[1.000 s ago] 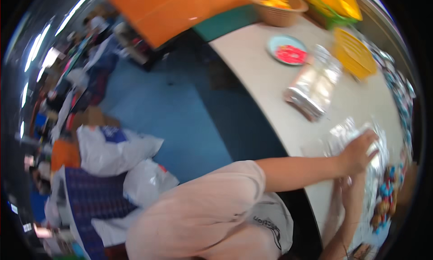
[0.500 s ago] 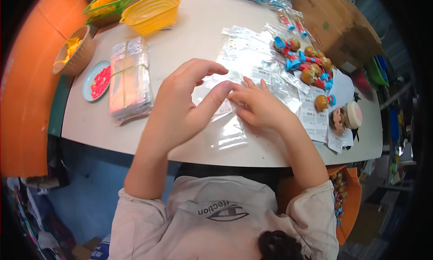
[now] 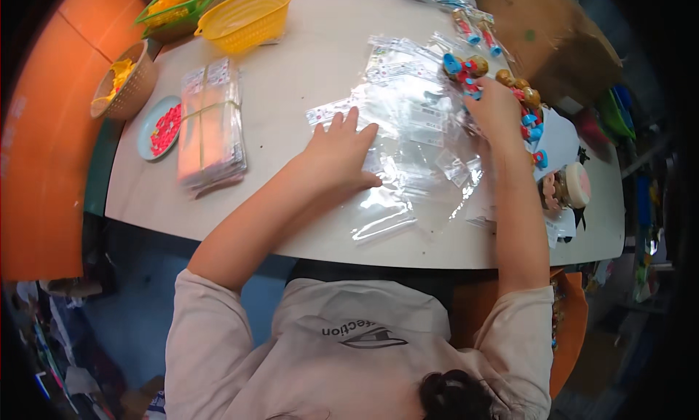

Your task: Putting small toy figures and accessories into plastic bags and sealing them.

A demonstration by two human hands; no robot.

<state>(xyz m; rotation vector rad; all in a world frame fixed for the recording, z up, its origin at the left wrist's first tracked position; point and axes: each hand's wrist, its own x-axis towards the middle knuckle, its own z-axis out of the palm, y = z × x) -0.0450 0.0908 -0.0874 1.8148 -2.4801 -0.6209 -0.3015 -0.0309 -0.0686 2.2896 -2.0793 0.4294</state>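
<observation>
My left hand lies with fingers spread over a clear plastic bag whose top strip is patterned. More clear bags are spread in an overlapping layer beyond and beside it. At the right, my right hand reaches into a pile of small toy figures with round brown heads and red and blue bodies. Its fingertips close on a toy figure at the pile's left side; the hand partly hides it. Another toy figure lies just beyond those fingers.
On the left are a banded stack of bags, a blue plate of small red pieces, a tan basket and a yellow basket. A jar and white papers lie right. A cardboard box stands behind the figures.
My hands have moved apart. The left has come down, fingers spread, onto the bags; the right has gone from the bags to the toy figures at the far right.
</observation>
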